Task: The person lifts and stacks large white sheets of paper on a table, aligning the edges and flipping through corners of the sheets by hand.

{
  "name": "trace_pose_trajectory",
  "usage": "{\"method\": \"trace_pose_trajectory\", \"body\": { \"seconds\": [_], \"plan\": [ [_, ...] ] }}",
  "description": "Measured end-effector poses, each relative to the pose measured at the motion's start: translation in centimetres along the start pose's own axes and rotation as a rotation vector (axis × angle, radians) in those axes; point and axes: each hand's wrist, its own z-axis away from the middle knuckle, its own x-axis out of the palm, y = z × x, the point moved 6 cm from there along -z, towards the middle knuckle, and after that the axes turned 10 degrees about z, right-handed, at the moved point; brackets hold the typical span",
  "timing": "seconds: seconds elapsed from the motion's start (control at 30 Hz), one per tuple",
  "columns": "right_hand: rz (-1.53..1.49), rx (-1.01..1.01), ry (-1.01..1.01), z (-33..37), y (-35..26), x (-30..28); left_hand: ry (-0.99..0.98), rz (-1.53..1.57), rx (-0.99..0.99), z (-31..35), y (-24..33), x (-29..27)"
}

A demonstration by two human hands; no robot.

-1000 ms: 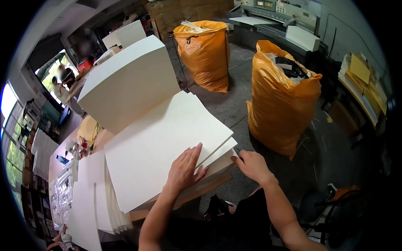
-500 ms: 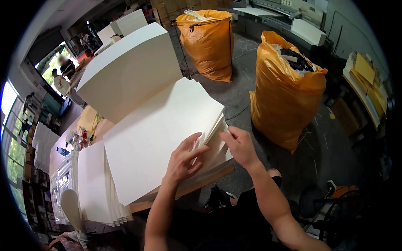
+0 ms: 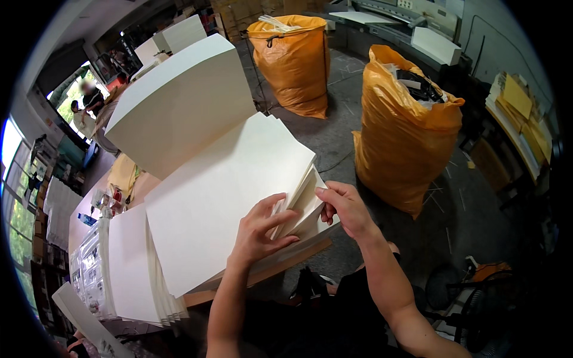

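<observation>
A stack of large white paper sheets [image 3: 221, 191] lies in front of me, its near right corner lifted and fanned into several layers. My left hand [image 3: 262, 227] rests against the lifted layers, fingers spread apart, with sheet edges beside its fingertips. At that same corner my right hand [image 3: 346, 209] pinches the edge of a sheet between thumb and fingers, the other fingers curled under. Just how many layers it holds is hidden.
A tall white paper stack [image 3: 185, 107] stands behind. Fanned sheets [image 3: 131, 262] and clear plastic packages [image 3: 92, 268] lie left. Two orange sacks [image 3: 292, 71] stand on the floor beyond. Someone at lower left has a white strip [image 3: 86, 316]. Two people [image 3: 89, 101] are far left.
My right hand's fingers have curled in round the sheet corner, and the layers there have parted wider. My left hand stays nearly in place. The white strip at lower left has swung into a slant.
</observation>
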Motion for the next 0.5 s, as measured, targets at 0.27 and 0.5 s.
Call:
{"method": "trace_pose_trajectory", "body": {
  "seconds": [0.27,0.5],
  "plan": [
    [0.069,-0.063,-0.031,0.7,-0.1,-0.8,-0.035,-0.084,0.001,0.2,-0.1,0.4],
    [0.421,-0.232,0.154,0.6,0.0,-0.5,-0.026,-0.209,0.11,0.3,-0.3,0.5]
  ]
}}
